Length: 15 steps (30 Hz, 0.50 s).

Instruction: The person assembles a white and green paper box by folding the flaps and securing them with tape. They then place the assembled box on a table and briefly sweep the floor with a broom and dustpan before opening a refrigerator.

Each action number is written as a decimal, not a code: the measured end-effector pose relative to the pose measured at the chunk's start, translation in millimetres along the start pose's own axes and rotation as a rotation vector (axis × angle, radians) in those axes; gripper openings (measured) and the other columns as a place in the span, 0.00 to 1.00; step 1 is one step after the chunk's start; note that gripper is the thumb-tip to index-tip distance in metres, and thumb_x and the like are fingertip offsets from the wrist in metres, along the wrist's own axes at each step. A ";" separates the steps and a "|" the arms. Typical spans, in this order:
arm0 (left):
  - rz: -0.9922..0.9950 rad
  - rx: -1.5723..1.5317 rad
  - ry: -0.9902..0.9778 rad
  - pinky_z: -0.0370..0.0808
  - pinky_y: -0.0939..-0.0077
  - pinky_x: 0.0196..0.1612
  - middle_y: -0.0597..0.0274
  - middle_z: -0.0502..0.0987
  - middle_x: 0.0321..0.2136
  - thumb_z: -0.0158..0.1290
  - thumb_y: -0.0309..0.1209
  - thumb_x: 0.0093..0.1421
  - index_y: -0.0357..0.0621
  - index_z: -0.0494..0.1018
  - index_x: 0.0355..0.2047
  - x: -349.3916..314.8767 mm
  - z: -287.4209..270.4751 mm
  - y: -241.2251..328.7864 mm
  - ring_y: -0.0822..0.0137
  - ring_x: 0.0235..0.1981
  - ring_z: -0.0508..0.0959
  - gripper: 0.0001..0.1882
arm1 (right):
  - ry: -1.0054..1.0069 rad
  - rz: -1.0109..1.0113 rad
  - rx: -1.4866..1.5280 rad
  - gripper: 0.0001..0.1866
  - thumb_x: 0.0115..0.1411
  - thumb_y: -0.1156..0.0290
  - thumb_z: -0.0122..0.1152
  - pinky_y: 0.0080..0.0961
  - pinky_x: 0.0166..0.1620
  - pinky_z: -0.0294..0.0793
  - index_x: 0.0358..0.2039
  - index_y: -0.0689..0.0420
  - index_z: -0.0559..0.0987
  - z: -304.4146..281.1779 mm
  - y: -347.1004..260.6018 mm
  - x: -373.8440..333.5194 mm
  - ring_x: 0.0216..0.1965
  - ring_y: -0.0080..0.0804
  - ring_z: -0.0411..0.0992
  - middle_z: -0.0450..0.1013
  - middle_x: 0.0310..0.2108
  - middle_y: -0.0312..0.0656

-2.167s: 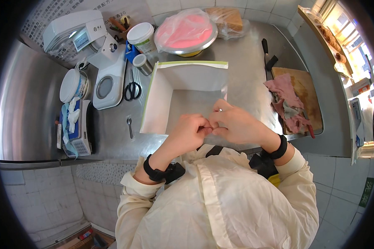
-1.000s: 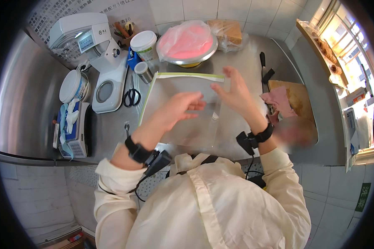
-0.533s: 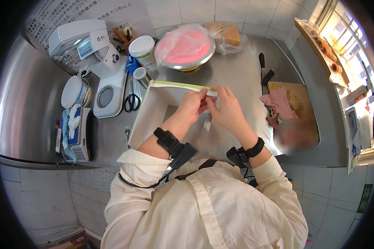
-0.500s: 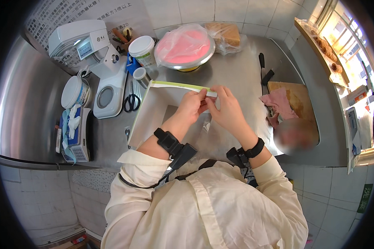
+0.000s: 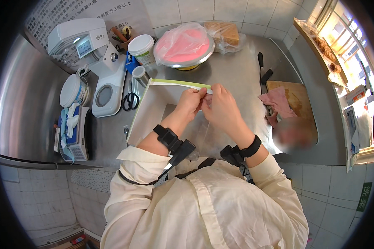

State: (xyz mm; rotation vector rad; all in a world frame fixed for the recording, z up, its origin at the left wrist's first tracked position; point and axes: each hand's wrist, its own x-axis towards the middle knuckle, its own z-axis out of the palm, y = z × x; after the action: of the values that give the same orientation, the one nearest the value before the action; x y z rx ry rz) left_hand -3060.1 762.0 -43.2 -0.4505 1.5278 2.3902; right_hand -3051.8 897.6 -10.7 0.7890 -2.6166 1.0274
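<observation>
**Both hands bunched at the box's far right corner**

So your white-walled box (image 5: 170, 93) is straight ahead, green far rim running left to right. Your left hand (image 5: 191, 101) reaches across it, thumb and fingers pinching that rim. Your right hand (image 5: 222, 106) is curled just beside it, about equally near the corner; can't tell if it's gripping anything. Black scissors (image 5: 131, 101) lie left of the box.

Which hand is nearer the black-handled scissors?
Left. The left hand is right of the scissors, at the green-edged box; the right hand is beside it, farther right.
</observation>
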 end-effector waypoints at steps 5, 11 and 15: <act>-0.008 0.043 0.064 0.75 0.79 0.33 0.64 0.77 0.30 0.47 0.34 0.64 0.40 0.73 0.35 0.4 0.9 2.3 0.73 0.30 0.76 0.10 | 0.065 0.015 -0.015 0.12 0.49 0.75 0.53 0.40 0.39 0.72 0.32 0.68 0.67 9.9 -1.3 1.9 0.37 0.53 0.69 0.68 0.33 0.56; 0.006 0.026 0.050 0.75 0.79 0.34 0.64 0.77 0.31 0.47 0.34 0.64 0.40 0.73 0.35 -3.6 0.7 3.9 0.73 0.31 0.77 0.10 | 0.103 -0.055 -0.051 0.09 0.47 0.76 0.53 0.40 0.36 0.73 0.28 0.67 0.68 12.7 2.5 3.5 0.31 0.52 0.70 0.68 0.29 0.53; 0.007 0.026 0.076 0.75 0.79 0.34 0.63 0.77 0.31 0.47 0.34 0.64 0.40 0.73 0.35 -5.7 3.4 5.1 0.72 0.30 0.77 0.10 | 0.099 -0.098 -0.055 0.11 0.48 0.75 0.54 0.42 0.33 0.72 0.32 0.66 0.71 9.9 7.8 6.1 0.29 0.53 0.71 0.70 0.28 0.54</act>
State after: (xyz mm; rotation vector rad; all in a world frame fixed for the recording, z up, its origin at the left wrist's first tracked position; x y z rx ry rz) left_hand -3057.3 762.8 -35.3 -0.5371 1.5936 2.3807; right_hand -3061.3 893.2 -20.0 0.8228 -2.4855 0.9397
